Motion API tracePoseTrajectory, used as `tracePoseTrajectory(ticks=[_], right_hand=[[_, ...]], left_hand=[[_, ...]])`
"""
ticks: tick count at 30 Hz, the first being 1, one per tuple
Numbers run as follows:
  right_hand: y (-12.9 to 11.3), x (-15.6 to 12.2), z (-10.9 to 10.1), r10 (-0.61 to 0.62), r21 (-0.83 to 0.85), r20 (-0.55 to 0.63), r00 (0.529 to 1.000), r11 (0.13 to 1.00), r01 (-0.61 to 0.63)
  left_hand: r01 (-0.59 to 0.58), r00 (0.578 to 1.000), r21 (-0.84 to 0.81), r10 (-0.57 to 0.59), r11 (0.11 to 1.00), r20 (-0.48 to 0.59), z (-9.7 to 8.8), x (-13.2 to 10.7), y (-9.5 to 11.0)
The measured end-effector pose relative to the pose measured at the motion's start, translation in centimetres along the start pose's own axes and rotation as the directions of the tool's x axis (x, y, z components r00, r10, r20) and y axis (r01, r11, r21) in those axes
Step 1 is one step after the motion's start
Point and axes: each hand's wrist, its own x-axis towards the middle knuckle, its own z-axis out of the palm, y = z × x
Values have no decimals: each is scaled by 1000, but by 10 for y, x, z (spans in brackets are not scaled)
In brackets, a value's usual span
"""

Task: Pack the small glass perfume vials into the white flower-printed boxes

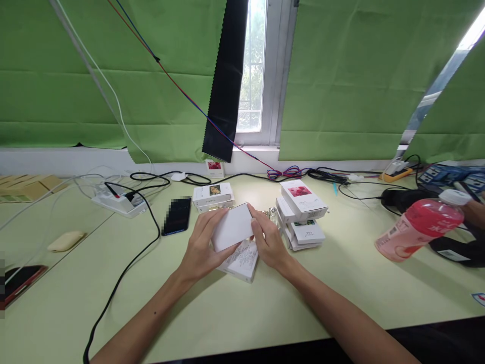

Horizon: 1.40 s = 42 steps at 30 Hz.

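Note:
A small white box (232, 228) is tilted up over the table, its plain face towards me. My left hand (200, 243) wraps round its left side, thumb along the lower edge and fingers at the top. At its right end, the fingers and thumb of my right hand (270, 241) are closed on the edge. Below lies a white box with printed text (242, 262), partly covered by the held box. Small clear glass-like items (272, 213) show just behind my right hand, mostly hidden.
Stacked white boxes (303, 199) stand right; further boxes (214, 191) lie left, beside a phone (177, 216). A power strip (119, 199) and black cable (125, 275) occupy the left. At right, another person's hand (475, 215) is near a tilted pink drink bottle (420, 227).

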Motion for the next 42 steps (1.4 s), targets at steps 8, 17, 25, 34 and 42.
tracePoseTrajectory(ticks=[8,17,25,34,42], right_hand=[[-6,-1,-1,137,50,7,990,989,-138],[-7,-1,-1,175,97,-14,984,980,-173],[-5,-1,-3,243,195,-34,969,953,-232],[-8,0,-3,265,266,-75,961,934,-237],[-9,2,-4,332,388,-48,942,875,-289]], left_hand=[[17,999,9,-17,1000,38,-1,-1,-1],[29,997,-12,-28,1000,70,0,-1,0],[44,996,-9,-43,999,84,1,-1,-1],[55,994,25,-57,998,91,1,-2,0],[42,995,26,-45,999,94,1,-2,0]])
